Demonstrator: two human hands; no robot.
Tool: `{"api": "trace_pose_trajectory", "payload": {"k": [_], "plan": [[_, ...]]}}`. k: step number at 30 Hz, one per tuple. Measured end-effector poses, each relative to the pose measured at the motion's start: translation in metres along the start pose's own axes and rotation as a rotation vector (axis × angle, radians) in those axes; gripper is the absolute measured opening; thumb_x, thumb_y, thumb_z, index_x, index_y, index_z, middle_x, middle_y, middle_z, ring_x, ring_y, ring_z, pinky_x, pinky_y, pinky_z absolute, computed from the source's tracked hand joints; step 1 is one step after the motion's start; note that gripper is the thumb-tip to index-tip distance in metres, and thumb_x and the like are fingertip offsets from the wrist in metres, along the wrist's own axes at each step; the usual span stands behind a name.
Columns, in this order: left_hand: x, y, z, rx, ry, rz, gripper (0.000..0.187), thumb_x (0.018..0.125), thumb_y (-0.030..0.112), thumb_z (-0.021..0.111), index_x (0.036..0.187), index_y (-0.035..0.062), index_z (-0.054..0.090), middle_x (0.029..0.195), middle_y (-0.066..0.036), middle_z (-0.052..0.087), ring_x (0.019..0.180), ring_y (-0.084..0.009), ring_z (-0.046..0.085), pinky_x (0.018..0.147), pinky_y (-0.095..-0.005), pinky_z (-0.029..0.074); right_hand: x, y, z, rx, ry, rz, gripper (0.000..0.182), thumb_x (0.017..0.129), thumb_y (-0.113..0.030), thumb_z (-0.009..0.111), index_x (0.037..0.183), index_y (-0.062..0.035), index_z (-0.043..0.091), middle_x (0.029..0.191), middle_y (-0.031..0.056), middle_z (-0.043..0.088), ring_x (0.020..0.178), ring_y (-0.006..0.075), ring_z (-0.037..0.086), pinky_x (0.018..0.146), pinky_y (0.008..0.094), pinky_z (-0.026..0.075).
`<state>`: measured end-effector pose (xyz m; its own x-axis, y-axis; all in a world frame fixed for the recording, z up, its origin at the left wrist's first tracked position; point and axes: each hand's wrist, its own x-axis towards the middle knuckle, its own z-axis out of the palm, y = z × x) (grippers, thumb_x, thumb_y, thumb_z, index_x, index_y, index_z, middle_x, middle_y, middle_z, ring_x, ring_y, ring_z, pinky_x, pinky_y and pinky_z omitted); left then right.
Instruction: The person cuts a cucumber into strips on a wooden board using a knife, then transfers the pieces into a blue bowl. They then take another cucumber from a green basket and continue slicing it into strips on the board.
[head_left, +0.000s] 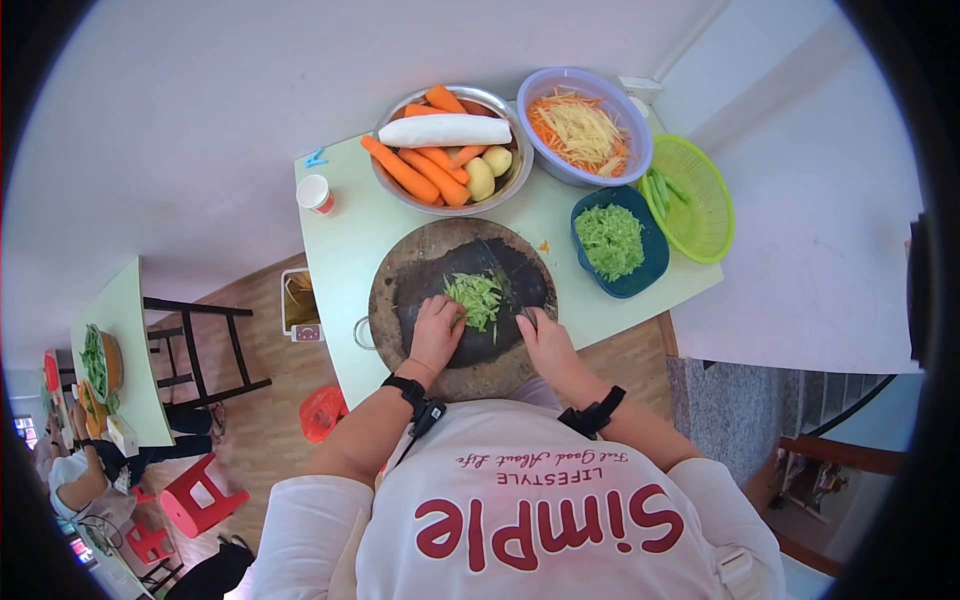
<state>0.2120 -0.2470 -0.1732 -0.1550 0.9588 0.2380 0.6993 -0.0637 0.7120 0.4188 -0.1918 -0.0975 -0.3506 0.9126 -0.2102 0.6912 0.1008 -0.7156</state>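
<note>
A round wooden chopping board (400, 265) with a dark, wet-looking middle lies in front of me. On it sits a small pile of shredded light-green vegetable (475, 298). My left hand (437, 330) is closed, its curled fingertips against the near-left edge of the pile; what they pinch is mostly hidden. At the right of the pile, my right hand (546, 342) is wrapped round the handle of a knife (527, 316). The knife's dark blade is hard to tell from the dark board.
Behind the board stand a metal bowl (522, 165) of carrots, potatoes and a white radish, and a lilac basin (640, 130) of shreds. A teal bowl (655, 262) of green shreds, green basket (715, 185) and paper cup (315, 194) stand around. Another person (85, 480) is far left.
</note>
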Motion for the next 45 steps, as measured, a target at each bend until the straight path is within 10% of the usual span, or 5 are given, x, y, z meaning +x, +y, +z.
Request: {"api": "trace_pose_trajectory", "payload": {"k": [45], "plan": [[0.002,0.002,0.001,0.033,-0.006,-0.014,0.018,0.073,0.003,0.072,0.088,0.0064,0.063,0.095,-0.01,0.058,0.09,-0.0323,0.056,0.081,-0.0409,0.047,-0.002,0.004,-0.003,0.004,-0.101,-0.107,0.041,0.1,-0.036,0.05,0.111,0.0018,0.059,0.087,0.0285,0.066,0.084,0.0467,0.064,0.074,0.0521,0.05]]}}
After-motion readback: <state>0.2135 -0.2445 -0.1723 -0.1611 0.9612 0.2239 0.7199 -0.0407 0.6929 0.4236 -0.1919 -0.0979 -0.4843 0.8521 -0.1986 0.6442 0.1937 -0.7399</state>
